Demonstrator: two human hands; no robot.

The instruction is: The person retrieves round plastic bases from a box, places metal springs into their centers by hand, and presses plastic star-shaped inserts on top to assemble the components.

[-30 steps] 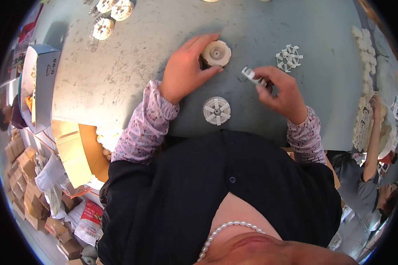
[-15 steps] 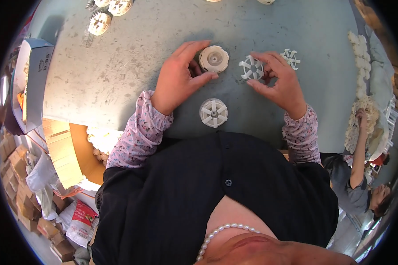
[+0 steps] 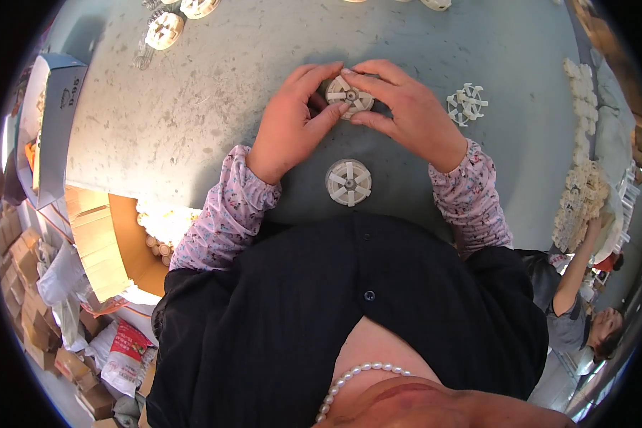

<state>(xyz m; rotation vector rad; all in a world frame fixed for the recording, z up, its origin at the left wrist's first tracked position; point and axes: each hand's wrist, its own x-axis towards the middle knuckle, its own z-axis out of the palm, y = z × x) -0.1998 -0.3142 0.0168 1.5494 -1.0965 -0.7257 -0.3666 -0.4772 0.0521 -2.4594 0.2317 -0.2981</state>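
Between my two hands sits a round cream plastic part, with a white spoked ring lying over its top. My left hand is closed around the left side of the round part, thumb at its near edge. From the right, my right hand closes on the spoked ring, fingertips at the far edge and thumb at the near edge. The fingers partly cover both pieces. Nearer to me, a second round part with a spoked top lies flat on the table. Loose white spoked rings lie right of my right hand.
More round parts and wire springs lie at the far left. A blue box stands at the left edge, above an open carton of cream pieces. Cream parts are heaped at right, where another person's arm reaches in.
My right hand has moved left, bringing the spoked ring onto the round part in my left hand. The other person's arm at the right has shifted slightly.
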